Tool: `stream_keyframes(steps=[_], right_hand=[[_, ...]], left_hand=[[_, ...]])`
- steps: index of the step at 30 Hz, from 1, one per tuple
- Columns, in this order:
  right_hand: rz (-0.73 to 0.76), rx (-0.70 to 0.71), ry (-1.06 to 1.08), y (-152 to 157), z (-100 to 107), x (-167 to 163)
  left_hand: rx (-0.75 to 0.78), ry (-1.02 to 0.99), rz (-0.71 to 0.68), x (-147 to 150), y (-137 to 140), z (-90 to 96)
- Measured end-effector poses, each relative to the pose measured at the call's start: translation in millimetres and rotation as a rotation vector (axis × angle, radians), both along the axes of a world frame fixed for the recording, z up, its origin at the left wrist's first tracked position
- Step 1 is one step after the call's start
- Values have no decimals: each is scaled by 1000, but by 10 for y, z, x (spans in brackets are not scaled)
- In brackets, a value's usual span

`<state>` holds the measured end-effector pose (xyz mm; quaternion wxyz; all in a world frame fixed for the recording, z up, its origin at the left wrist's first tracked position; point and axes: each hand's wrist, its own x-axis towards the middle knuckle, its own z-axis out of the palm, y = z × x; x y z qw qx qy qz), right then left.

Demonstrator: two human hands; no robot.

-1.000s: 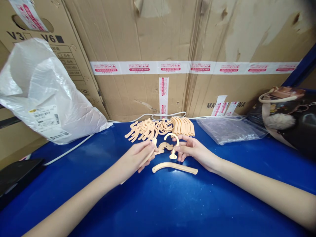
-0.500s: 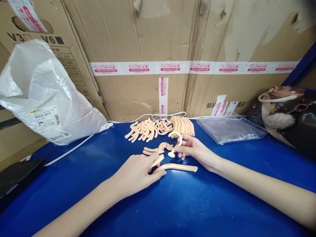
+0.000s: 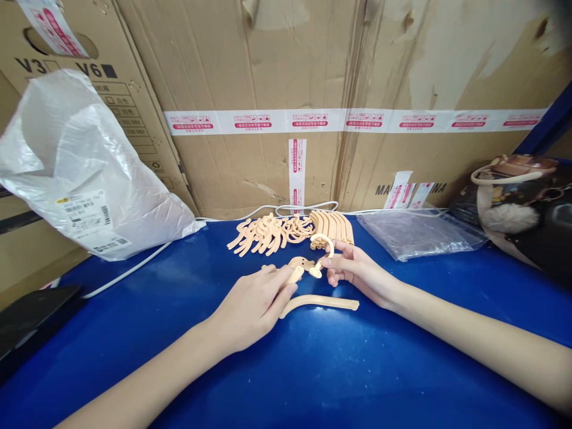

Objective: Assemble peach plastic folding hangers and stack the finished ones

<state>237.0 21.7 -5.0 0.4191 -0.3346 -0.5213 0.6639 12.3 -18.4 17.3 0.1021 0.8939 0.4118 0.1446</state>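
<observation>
My right hand (image 3: pixel 353 269) pinches a cream plastic hanger hook (image 3: pixel 329 244), its round base pointing down and left. Closed around a beige hanger arm (image 3: pixel 295 275) is my left hand (image 3: pixel 254 304); only the rounded end of that piece shows past the fingers. The two parts are close together but apart. Just in front of my left hand, a curved hanger arm (image 3: pixel 319 301) lies on the blue table. Behind my hands is a flat beige piece with small holes (image 3: pixel 298 263), partly covered by my left hand.
Farther back lie a pile of curved beige pieces (image 3: pixel 261 233) and a row of stacked hanger arms (image 3: pixel 333 225). A white plastic bag (image 3: pixel 89 179) stands left, a clear plastic bag (image 3: pixel 420 232) lies right, beside a dark bag (image 3: pixel 531 208). Cardboard boxes (image 3: pixel 250 167) wall the back.
My left hand has lifted off the curved arm on the table and moved up, bringing its piece nearer the hook. My right hand has shifted slightly right with the hook.
</observation>
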Motion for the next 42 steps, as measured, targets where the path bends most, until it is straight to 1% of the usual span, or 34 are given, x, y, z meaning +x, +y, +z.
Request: stream_keyframes(steps=[5,12,16,20,23,27,31,37,42], right_hand=[[39,13,22,8,-1,-3],[65,19,-2,-15,15,-11],[63,35,-33,-26,33,-18],[52,36,-21,-36,50,-22],[51,-3,6,-52,51,-30],[44,-66,-2,-96,57,-49],[32,-57,-22,-107,68,-45],[20,2,-32,-62,67,-11],[26,-13,-63,-93,82,-14]], left_hand=[[9,-38,-66,12,2,-10],[50,-38,-111,18,-4,-17],[127,-34,-145,17,-5,-48],[259,-11,-178,22,9,-88],[360,23,-179,20,39,-122],[451,86,-186,3,69,-170],[512,107,-220,2,56,-209],[532,76,-157,20,50,-217],[557,62,-163,17,47,-187]])
